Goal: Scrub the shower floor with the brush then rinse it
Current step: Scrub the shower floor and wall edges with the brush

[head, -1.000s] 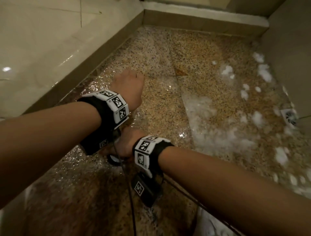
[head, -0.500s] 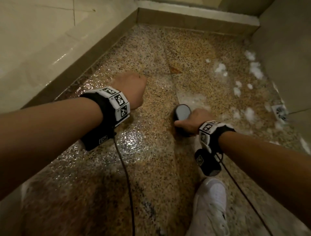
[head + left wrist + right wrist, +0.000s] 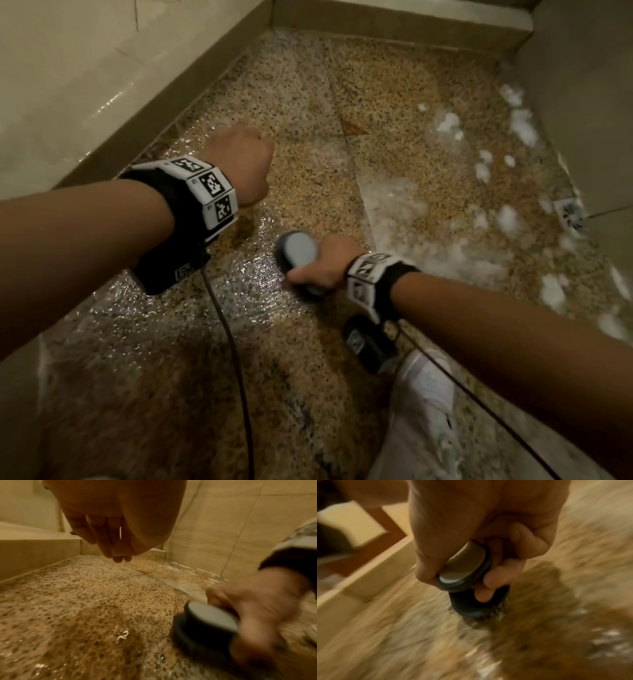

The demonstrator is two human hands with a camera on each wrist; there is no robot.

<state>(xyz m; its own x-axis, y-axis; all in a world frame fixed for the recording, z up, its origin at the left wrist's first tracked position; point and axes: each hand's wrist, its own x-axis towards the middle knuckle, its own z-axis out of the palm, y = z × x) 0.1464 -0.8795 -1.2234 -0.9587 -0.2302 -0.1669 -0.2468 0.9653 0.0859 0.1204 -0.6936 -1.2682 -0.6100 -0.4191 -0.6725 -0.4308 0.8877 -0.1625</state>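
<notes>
Right hand (image 3: pixel 325 263) fingers wrapped round the brush (image 3: pixel 298 255), bristles on the wet shower floor (image 3: pixel 308 85) well short of the drain (image 3: pixel 570 216); left hand (image 3: pixel 239 161) curled, holding nothing; press flat, overlap strokes toward drain-side foam (image 3: pixel 445 253).

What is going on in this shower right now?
A person is scrubbing the wet speckled floor. The right hand grips a round brush, bristles down on the floor. The left hand hangs above the floor holding nothing, fingers loosely curled. White foam lies toward the right wall, near the drain. No rinsing is visible yet.
</notes>
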